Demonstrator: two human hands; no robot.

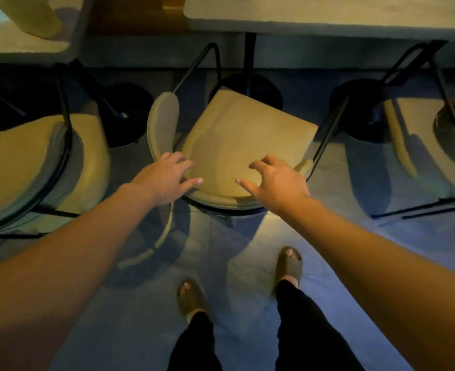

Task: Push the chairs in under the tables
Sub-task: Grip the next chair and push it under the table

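While both hands spread loose fingers, left hand point(164, 180) and right hand point(277, 183) reach the curved (padded) chair point(237, 140).

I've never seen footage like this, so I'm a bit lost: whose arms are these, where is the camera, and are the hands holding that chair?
There is no machine here. The single picture comes from a wide-angle camera worn on a person's head, looking down, so you see their own arms, legs and sandals. Both hands reach for the middle chair, which stands turned at an angle in front of a table. The left hand is at the curved backrest; the right hand hovers over the seat with spread fingers. Neither plainly grips anything yet. More chairs stand on either side.
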